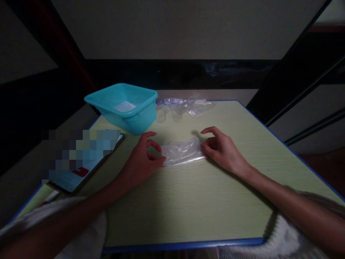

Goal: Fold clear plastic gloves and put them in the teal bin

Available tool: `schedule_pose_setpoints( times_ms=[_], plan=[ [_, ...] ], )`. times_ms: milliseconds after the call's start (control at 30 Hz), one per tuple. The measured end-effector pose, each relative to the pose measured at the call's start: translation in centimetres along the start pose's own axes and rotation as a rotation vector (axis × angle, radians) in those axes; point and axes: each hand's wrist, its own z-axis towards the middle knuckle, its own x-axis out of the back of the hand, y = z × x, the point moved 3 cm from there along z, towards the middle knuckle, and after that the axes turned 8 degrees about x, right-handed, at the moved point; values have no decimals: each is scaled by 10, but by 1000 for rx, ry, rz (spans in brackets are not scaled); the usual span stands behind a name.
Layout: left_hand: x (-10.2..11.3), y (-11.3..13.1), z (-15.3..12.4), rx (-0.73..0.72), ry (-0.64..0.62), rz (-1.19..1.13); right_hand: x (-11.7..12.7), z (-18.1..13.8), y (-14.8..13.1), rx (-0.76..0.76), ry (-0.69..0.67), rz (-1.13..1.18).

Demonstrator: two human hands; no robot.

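A clear plastic bag (183,152), flattened into a narrow strip, lies between my two hands over the middle of the table. My left hand (147,154) pinches its left end between thumb and fingers, with the index finger lifted away. At the other end, my right hand (219,149) grips the strip's edge, its index finger also raised and curved. Behind them, more crumpled clear plastic (185,107) rests near the table's far edge.
A turquoise plastic basket (142,117) stands at the back left with something pale inside. Left of my left hand lies a phone-like device (88,165) with its screen lit and partly blurred out. The pale table (185,208) has a blue edge, and a wall rises behind it.
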Motion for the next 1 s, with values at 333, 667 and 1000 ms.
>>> schedule_pose_setpoints(
  times_ms=[333,667,1000],
  plan=[
    [2,5,4,-37,13,113,1,-1,-6,65,-10,-156],
    [5,1,26,-164,85,272,-1,0,-5,83,-6,-176],
    [-2,6,23,-179,51,247,-1,-1,-5,108,-16,-209]
  ],
)
